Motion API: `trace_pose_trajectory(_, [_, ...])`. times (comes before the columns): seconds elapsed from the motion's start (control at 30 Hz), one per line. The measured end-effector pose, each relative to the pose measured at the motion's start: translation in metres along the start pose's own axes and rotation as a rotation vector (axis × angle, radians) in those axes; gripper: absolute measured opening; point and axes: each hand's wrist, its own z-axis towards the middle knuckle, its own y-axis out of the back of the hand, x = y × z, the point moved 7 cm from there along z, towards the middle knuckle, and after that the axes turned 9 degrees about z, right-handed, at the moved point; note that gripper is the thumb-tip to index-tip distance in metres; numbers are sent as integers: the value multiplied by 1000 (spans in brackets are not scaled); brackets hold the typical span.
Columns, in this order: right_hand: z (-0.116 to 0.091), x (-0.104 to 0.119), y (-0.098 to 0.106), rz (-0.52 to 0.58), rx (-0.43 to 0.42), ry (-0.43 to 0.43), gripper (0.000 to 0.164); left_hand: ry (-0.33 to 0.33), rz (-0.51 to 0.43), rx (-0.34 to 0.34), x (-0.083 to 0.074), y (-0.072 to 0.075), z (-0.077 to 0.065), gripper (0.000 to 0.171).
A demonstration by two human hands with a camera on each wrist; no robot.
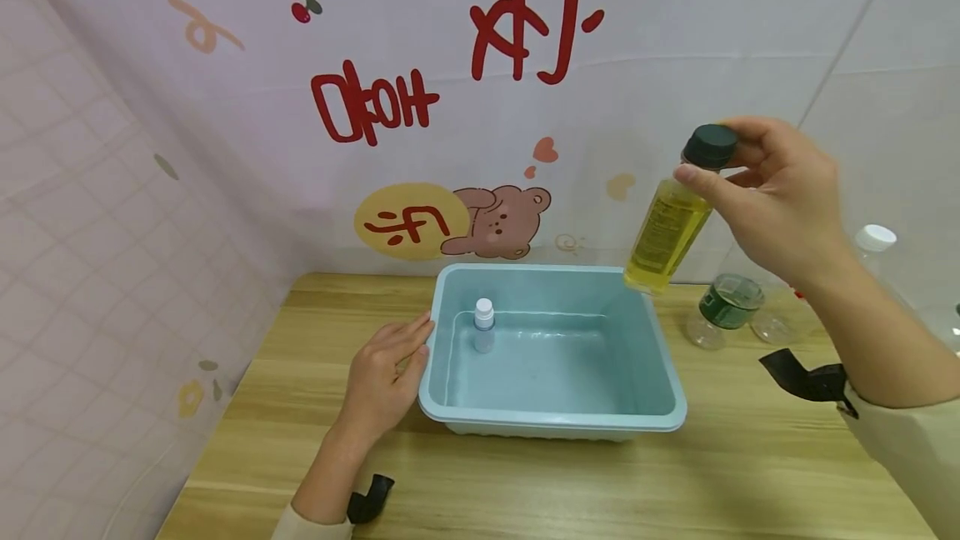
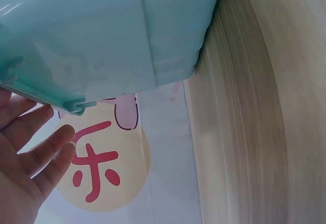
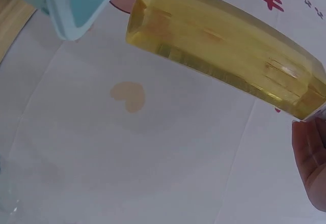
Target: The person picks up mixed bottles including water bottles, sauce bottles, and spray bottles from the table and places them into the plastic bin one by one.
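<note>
My right hand (image 1: 787, 198) pinches a clear bottle of yellow liquid (image 1: 667, 232) at its neck, just under the dark cap (image 1: 711, 146). The bottle hangs tilted, its base overlapping the right rear rim of a light blue plastic basin (image 1: 555, 421) in the head view. In the right wrist view, the bottle's yellow body (image 3: 224, 46) crosses the upper part. At the basin's left side, my left hand (image 1: 386, 373) rests against the rim with its fingers extended. A small clear bottle with a white cap (image 1: 484, 327) stands inside the basin, toward the left rear.
Right of the basin stand a clear bottle with a green label (image 1: 730, 302) and other clear containers, partly hidden behind my right forearm. A white-capped bottle (image 1: 875, 238) is among them. The wooden table (image 1: 525, 490) meets a printed white wall covering (image 1: 675, 23) at the back.
</note>
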Motion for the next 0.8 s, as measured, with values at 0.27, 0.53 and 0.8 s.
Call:
trace_pose_trajectory(0.27, [8,13,-22,27,32,18,41,4,6,3,1,0,-1,35])
trace_pose_trajectory(0.53, [11,17,-44,47,67,5,38,-7,12,-8,1,0,1,35])
trace_pose_trajectory(0.8, [9,14,-69,97,126,15,39,-1,8,-4,1,0,0,35])
